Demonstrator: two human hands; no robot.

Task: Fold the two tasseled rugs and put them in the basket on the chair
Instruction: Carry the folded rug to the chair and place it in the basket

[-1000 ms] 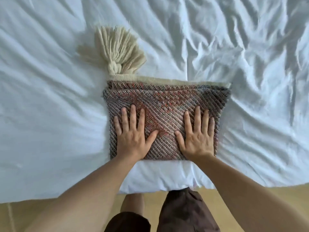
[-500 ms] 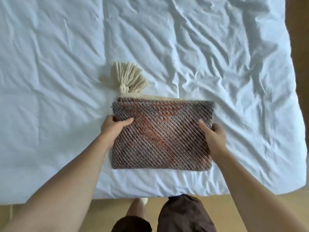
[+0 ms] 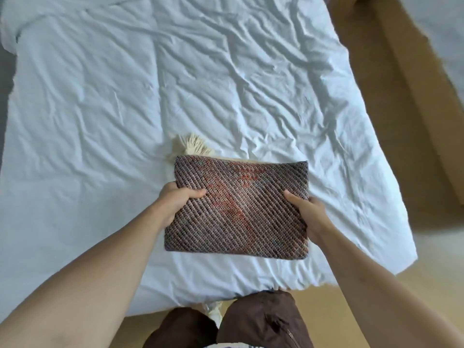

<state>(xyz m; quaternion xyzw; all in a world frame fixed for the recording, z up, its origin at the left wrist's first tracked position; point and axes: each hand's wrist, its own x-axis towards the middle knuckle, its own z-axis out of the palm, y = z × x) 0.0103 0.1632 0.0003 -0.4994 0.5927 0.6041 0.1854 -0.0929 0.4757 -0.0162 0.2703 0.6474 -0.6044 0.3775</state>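
The folded rug [image 3: 238,209] was held over the bed [image 3: 100,121], the left hand [image 3: 175,200] and right hand [image 3: 307,209] clamped on its side edges, thumbs on top. Next, I judged, came carrying it level to the basket, unseen here.

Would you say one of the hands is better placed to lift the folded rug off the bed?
Neither: left hand and right hand grip opposite edges of the rug evenly.
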